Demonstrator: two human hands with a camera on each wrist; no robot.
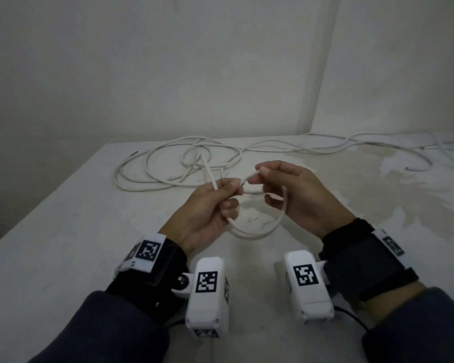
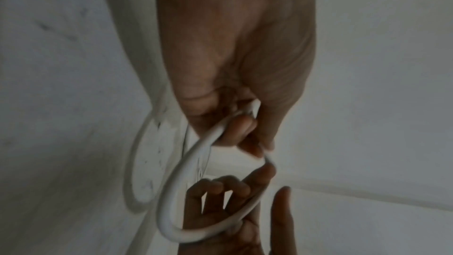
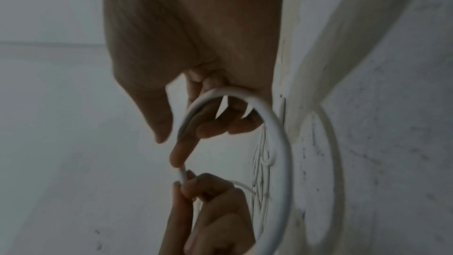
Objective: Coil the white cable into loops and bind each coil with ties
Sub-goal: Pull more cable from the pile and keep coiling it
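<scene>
The white cable [image 1: 173, 166] lies in a loose heap at the back of the white table [image 1: 63, 258]. One small loop of it [image 1: 257, 231] hangs above the table between my hands. My left hand [image 1: 228, 187] pinches the cable between thumb and fingers, and a free length rises from it toward the heap. My right hand [image 1: 256, 175] pinches the cable just right of the left hand, with the loop passing across its palm. The left wrist view shows the loop [image 2: 171, 191] running from the left fingers [image 2: 242, 129] down to the right hand [image 2: 232, 201]. In the right wrist view the loop [image 3: 277, 143] curves past the right fingers [image 3: 181, 152].
More white cable [image 1: 378, 148] trails along the table's back right toward the wall corner. A small dark strip [image 1: 134, 153] lies near the back left corner. The table's left edge [image 1: 37, 213] drops off to a dark floor. Stained patches [image 1: 404, 192] mark the right side.
</scene>
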